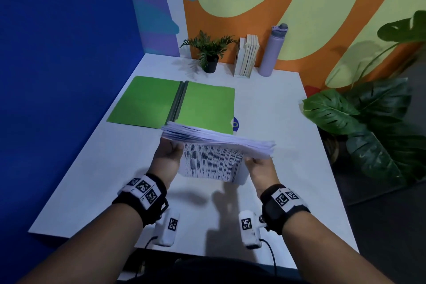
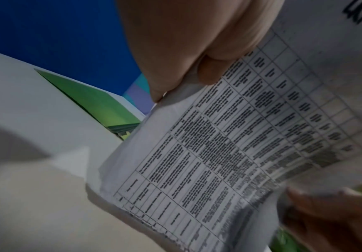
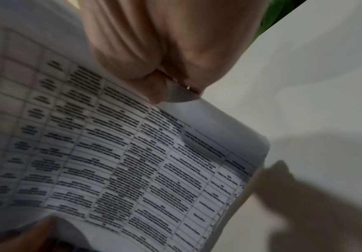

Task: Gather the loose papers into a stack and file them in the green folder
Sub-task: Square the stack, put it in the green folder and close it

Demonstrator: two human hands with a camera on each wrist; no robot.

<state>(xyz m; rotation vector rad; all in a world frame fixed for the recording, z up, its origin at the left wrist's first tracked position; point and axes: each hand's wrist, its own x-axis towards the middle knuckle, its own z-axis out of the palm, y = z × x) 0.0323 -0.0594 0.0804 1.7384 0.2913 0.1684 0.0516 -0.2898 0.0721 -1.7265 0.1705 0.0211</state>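
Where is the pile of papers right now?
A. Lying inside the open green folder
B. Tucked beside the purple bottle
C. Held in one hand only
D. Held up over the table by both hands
D: the left hand and right hand each grip a side of the stack of papers, short of the open green folder.

Office-type desk nook w/ white desk (image 1: pixel 276 122), green folder (image 1: pixel 147 99), books (image 1: pixel 247 55), potted plant (image 1: pixel 208 52), mural wall (image 1: pixel 299 18).
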